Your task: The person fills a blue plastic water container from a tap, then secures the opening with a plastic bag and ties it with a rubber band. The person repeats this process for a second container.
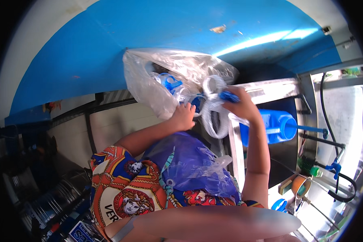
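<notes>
A clear plastic bag (145, 87) hangs against a blue panel with its mouth gaping. Inside lie white ribbed pieces and a blue plastic ring (171, 83). My left hand (184, 117) rests at the bag's lower rim, fingertips spread near a round blue-and-white piece (198, 102); whether it grips the rim is hidden. My right hand (243, 104), to the right of the bag mouth, holds a blurred, crumpled blue plastic piece (229, 96). Two white ribbed rings, an upper ring (213, 84) and a larger lower ring (217, 121), hang beside its fingers.
A blue plastic jug (272, 127) lies sideways past my right forearm, beside a metal frame edge (237, 151). Hoses and a blue valve (335, 167) run along the right. I wear a purple apron (184, 163). The blue panel (93, 51) spans the space ahead.
</notes>
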`<state>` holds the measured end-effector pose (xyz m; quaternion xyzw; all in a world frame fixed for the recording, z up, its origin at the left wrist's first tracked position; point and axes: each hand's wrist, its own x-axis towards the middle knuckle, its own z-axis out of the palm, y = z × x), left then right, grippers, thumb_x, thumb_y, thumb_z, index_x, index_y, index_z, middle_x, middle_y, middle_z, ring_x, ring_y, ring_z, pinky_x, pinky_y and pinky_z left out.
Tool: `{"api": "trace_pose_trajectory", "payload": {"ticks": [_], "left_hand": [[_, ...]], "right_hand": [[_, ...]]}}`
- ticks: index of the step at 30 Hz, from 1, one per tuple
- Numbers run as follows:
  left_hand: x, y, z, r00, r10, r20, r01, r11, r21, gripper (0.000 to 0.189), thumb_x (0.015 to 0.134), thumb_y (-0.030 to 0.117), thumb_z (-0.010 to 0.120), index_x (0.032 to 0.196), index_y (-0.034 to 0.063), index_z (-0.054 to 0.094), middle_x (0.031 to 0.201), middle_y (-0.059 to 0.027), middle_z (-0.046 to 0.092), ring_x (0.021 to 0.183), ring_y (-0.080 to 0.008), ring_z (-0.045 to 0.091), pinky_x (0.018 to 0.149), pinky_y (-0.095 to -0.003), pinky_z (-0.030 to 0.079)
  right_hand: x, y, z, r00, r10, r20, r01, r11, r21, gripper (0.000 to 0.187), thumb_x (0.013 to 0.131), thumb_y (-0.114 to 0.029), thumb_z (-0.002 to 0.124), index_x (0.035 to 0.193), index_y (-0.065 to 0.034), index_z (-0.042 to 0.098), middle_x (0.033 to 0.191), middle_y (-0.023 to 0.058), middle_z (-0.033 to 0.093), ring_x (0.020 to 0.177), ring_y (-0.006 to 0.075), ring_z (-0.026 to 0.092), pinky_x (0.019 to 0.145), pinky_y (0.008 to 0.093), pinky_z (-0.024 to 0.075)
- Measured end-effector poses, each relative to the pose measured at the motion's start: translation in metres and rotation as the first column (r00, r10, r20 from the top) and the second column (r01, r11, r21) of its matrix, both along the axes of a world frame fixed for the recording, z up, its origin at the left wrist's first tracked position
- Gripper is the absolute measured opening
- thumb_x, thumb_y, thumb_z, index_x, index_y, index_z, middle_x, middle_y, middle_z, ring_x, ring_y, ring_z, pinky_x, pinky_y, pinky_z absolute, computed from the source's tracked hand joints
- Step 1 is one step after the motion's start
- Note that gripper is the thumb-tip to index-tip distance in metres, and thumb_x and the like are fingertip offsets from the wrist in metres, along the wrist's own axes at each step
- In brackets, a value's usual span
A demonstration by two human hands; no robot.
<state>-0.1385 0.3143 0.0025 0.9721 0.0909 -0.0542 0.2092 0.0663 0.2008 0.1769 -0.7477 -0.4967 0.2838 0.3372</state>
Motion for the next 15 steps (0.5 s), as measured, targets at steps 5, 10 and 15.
{"api": "trace_pose_trajectory", "payload": {"ticks": [5,10,15], "left_hand": [[-0.016,0.012,-0.026,0.997,-0.063,0.054,0.076,0.952,-0.298,0.041,0.084,0.020,0.055,0.117,-0.0050,0.052,0.092,-0.0247,0.060,0.085,-0.0426,0.060,0.073,-0.0534,0.045],[-0.014,0.024,-0.027,0.967,-0.244,0.078,0.255,0.891,-0.375,0.035,0.089,0.009,0.045,0.121,-0.0026,0.051,0.092,-0.0204,0.062,0.090,-0.0378,0.060,0.077,-0.0476,0.048],[-0.030,0.035,-0.033,0.938,-0.277,0.207,0.341,0.838,-0.425,0.040,0.081,0.009,0.058,0.119,-0.0013,0.056,0.099,-0.0174,0.060,0.095,-0.0337,0.058,0.083,-0.0418,0.047]], "right_hand": [[-0.031,0.150,-0.150,0.915,0.187,-0.358,-0.270,0.943,-0.196,0.033,0.075,-0.022,0.072,0.097,0.0029,0.068,0.083,0.0131,0.068,0.071,0.0181,0.063,0.070,0.0351,0.0506],[-0.053,0.188,-0.290,0.985,-0.026,0.168,0.093,0.909,-0.406,0.048,0.074,-0.028,0.075,0.111,-0.0010,0.063,0.107,0.0173,0.065,0.095,0.0265,0.064,0.085,0.0405,0.0502],[0.023,0.173,-0.326,0.797,0.137,0.588,0.147,0.901,-0.409,0.059,0.073,-0.029,0.076,0.122,-0.0029,0.057,0.121,0.0198,0.058,0.110,0.0303,0.057,0.092,0.0421,0.0479]]}}
